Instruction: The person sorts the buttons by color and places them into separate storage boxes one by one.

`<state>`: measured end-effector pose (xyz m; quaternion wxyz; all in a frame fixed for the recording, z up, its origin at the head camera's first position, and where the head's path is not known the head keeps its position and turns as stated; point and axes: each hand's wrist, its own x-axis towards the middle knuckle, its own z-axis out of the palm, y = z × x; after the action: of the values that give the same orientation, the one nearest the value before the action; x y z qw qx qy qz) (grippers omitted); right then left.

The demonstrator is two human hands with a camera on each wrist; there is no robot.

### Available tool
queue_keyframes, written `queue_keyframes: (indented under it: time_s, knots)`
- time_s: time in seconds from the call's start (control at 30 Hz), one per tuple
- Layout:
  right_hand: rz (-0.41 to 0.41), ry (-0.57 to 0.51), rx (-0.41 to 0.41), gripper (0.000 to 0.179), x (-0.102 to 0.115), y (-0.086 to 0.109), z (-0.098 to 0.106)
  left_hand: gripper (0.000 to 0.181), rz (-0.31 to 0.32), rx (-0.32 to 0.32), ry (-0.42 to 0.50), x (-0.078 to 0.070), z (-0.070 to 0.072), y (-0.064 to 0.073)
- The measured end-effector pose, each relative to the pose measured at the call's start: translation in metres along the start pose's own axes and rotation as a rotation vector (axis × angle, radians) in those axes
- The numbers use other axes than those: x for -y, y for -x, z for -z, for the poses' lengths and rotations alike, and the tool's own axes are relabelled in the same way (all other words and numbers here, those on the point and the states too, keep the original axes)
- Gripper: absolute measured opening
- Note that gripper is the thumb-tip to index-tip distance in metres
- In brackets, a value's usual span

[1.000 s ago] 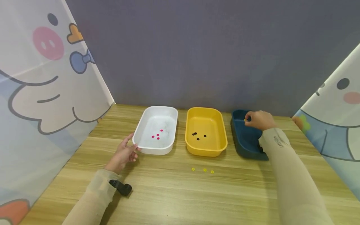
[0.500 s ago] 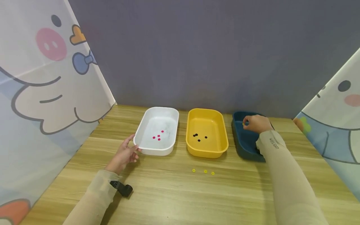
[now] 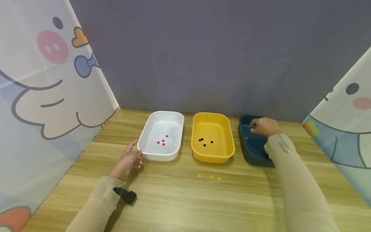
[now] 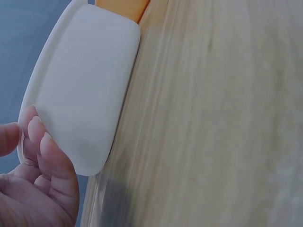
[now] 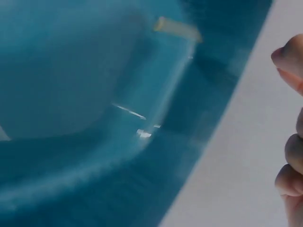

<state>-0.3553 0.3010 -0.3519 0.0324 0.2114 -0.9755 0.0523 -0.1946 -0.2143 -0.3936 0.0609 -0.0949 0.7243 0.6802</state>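
Note:
My left hand [image 3: 126, 161] is at the near left corner of a white tray [image 3: 175, 154], its thumb on the rim and its fingers curled against the outer wall. Four-sided and deep, a dark blue tray [image 3: 250, 154] stands at the right, and my right hand [image 3: 265, 126] is above it. The right fingers are loosely curled, with nothing between thumb and forefinger. A small yellow button [image 3: 246, 138] shows below those fingertips, inside the blue tray's outline; the right wrist view has it as a blurred yellowish streak [image 5: 177, 29].
Between them stands a yellow tray [image 3: 213, 158] with several black buttons [image 3: 204, 145]. Several pink buttons [image 3: 163, 144] lie in the white tray. On the wooden table [image 3: 185, 203], 3 yellow buttons [image 3: 211, 177] lie in a row before the trays. A grey wall rises behind.
My right hand moved slightly left over the blue tray and let go of the yellow button, which is now below the fingers. The left hand stays at the white tray.

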Motion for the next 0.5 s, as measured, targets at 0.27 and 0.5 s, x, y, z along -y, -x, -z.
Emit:
queue_keyframes:
  time_s: [0.27, 0.5]
  knots:
    - [-0.013, -0.090, -0.013, 0.026, 0.010, 0.011, 0.023, 0.065, 0.009, 0.008, -0.013, 0.001, 0.001, 0.000]
    - [0.098, -0.073, -0.085, 0.023, 0.033, 0.019, 0.051, 0.065, -0.005, 0.020, 0.001, 0.000, 0.001, -0.001]
